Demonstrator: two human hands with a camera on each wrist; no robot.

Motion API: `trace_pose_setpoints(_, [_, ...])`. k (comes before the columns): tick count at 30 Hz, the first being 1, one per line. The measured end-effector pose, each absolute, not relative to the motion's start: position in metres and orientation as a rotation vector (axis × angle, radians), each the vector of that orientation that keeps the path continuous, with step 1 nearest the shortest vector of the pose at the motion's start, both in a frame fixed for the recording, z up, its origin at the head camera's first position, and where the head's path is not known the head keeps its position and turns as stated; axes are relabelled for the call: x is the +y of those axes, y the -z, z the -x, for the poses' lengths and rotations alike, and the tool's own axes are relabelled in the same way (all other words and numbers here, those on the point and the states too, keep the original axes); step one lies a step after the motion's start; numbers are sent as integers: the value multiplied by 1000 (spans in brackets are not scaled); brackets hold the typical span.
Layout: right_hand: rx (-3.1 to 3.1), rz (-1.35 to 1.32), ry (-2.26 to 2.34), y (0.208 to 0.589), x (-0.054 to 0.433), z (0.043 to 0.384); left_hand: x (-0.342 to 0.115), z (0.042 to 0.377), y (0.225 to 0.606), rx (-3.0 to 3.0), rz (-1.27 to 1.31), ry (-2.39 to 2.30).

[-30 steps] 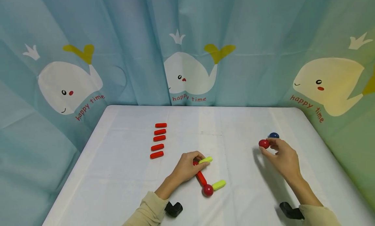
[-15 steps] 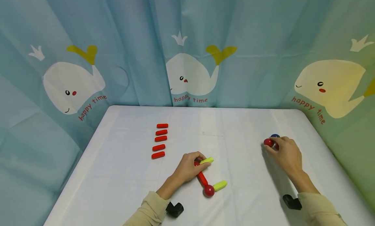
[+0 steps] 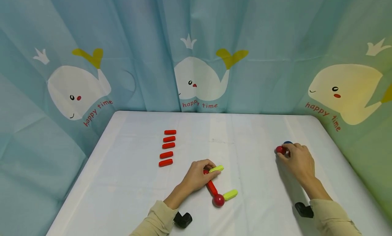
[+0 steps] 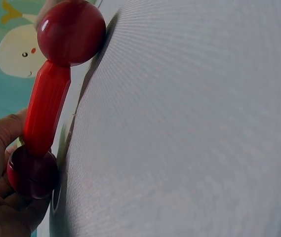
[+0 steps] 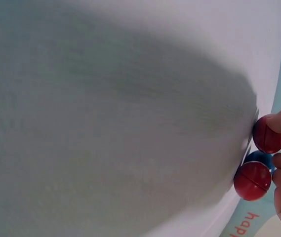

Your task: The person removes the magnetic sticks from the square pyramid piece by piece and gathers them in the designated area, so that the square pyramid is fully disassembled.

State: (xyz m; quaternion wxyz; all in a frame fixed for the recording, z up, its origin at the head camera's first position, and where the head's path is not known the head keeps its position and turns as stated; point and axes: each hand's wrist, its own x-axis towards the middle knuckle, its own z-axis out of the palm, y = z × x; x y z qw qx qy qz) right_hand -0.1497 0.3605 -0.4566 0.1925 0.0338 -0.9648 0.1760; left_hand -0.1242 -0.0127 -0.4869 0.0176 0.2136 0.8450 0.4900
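My left hand [image 3: 197, 174] grips the far red ball [image 4: 32, 173] of a joined toy piece. A red rod [image 3: 212, 187] links it to the nearer red ball [image 3: 218, 200]. One yellow-green rod [image 3: 216, 168] sits by my left fingertips, and another yellow-green rod [image 3: 230, 195] sticks out from the nearer ball. At the right, my right hand [image 3: 298, 163] pinches a red ball [image 5: 269, 134] between thumb and fingers, low over the table. Beside it lie a second red ball [image 5: 253, 180] and a blue ball [image 5: 260, 158], mostly hidden in the head view.
Several loose red rods [image 3: 166, 155] lie in a column left of centre on the white table [image 3: 128, 181]. A blue curtain [image 3: 147, 59] printed with whales hangs around the table's far edge and sides. Black wrist mounts [image 3: 182, 219] show below both hands.
My right hand has moved slightly right with the pinched red ball, closer to the blue ball. My left hand keeps its hold, and the head view has shifted a little.
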Motion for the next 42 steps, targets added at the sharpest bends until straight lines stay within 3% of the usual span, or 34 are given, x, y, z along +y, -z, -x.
trace_pose_setpoints(8, [-2618,-117,-567,454,348,137,-11,122,486,2613,-657,-1492])
trace_pose_setpoints(19, [-2488,-333,-639,449,295,112,-8,120,485,2569,-621,-1624])
trace_pose_setpoints(42, [-2581,-532,-908,454,178,67,2,114,484,1904,-199,-2100])
